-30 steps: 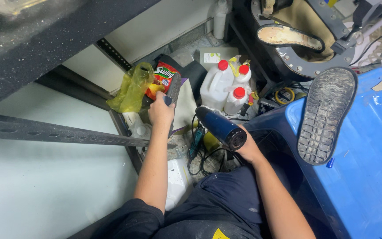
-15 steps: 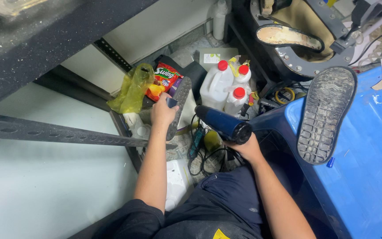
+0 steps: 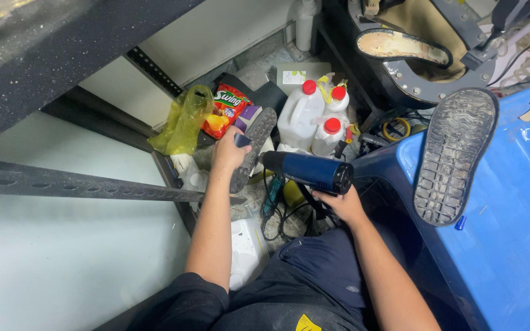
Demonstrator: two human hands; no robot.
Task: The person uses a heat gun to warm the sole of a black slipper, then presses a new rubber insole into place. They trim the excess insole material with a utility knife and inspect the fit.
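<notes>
The left hand (image 3: 228,152) has its fingers closed around a grey shoe sole (image 3: 251,147), gripping it near the middle so that the sole runs on a slant, its rounded upper end rising just beyond the fingers and its lower end dropping below the wrist. The right hand (image 3: 338,203) is wrapped around the handle of a dark blue heat gun (image 3: 308,171), fingers curled tight beneath the barrel; the barrel lies almost level and its nozzle end sits just beside the sole, close to the left fingers, though whether they touch cannot be told. Just beyond the left fingers lie a red snack bag (image 3: 225,109) and a yellow plastic bag (image 3: 182,121), the yellow one further to the left. Between and beyond the two hands stand white plastic jugs with red caps (image 3: 305,113), near the gun's nozzle. Below the right fingers a tangle of black cable (image 3: 280,217) rests on the floor. Well to the right of the right hand, a boot sole (image 3: 455,156) faces up against a blue plastic surface (image 3: 510,245). Left of the left forearm a perforated metal rail (image 3: 81,182) crosses the view.
</notes>
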